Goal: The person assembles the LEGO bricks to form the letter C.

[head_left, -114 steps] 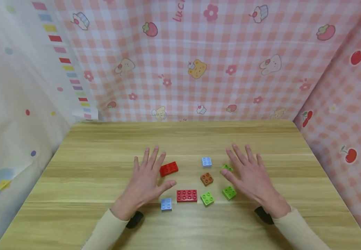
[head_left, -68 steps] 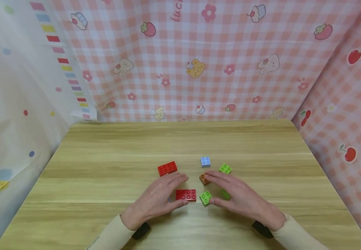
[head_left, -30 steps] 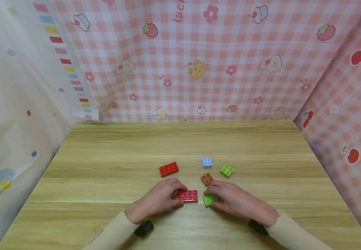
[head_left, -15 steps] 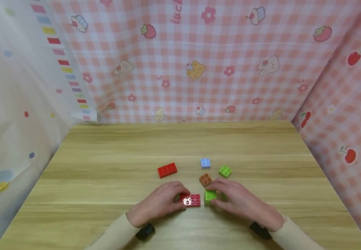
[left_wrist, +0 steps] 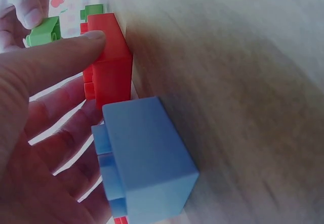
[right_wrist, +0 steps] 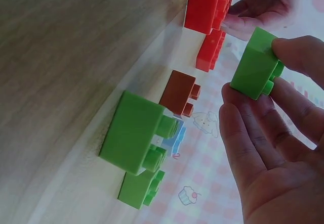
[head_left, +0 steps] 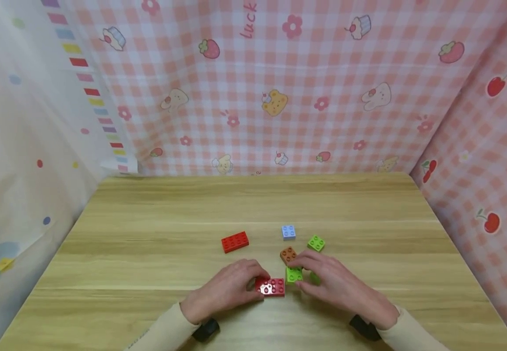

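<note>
Green four-stud brick [head_left: 294, 275]: was pinched in the right hand [head_left: 341, 285], just off the right end of the nearer red eight-stud brick [head_left: 274, 287], gripped by the left hand [head_left: 227, 286], long axis crosswise.

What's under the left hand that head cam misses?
A blue block stands on the table beneath the left hand, seen in the left wrist view. The head view hides it completely. Its underside can't be seen.
</note>
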`<control>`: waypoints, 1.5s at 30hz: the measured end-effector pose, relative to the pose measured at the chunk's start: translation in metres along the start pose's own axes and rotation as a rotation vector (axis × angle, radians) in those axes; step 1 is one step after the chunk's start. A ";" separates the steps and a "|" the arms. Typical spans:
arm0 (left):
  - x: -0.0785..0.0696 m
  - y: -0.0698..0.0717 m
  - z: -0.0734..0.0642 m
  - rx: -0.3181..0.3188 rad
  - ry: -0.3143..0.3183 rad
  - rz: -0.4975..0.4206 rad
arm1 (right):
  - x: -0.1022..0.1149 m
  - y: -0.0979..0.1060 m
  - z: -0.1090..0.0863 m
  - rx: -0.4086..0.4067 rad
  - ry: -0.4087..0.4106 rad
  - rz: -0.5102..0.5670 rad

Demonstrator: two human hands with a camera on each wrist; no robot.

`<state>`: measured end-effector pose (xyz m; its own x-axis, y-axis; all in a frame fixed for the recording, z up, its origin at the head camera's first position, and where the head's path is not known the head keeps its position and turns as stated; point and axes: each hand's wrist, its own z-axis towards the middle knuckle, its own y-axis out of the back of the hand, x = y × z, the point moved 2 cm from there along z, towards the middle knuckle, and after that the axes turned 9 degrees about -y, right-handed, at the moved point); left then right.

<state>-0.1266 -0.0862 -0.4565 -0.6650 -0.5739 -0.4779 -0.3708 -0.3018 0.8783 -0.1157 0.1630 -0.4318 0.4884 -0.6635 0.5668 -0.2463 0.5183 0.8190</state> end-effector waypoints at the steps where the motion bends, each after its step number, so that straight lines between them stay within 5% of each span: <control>1: 0.000 0.000 0.000 0.000 0.000 0.002 | 0.000 0.000 0.000 -0.004 0.005 0.001; 20: 0.000 -0.001 -0.002 -0.011 -0.005 0.004 | 0.005 -0.012 0.004 0.041 0.008 0.002; 30: 0.001 -0.001 -0.002 -0.018 -0.002 -0.003 | 0.006 -0.017 0.007 0.134 -0.070 -0.007; 45: 0.001 -0.003 -0.003 -0.019 0.010 -0.009 | 0.005 -0.019 0.009 0.150 -0.030 -0.017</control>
<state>-0.1244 -0.0876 -0.4590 -0.6555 -0.5785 -0.4855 -0.3641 -0.3212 0.8742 -0.1159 0.1449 -0.4439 0.4692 -0.6881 0.5534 -0.3614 0.4222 0.8313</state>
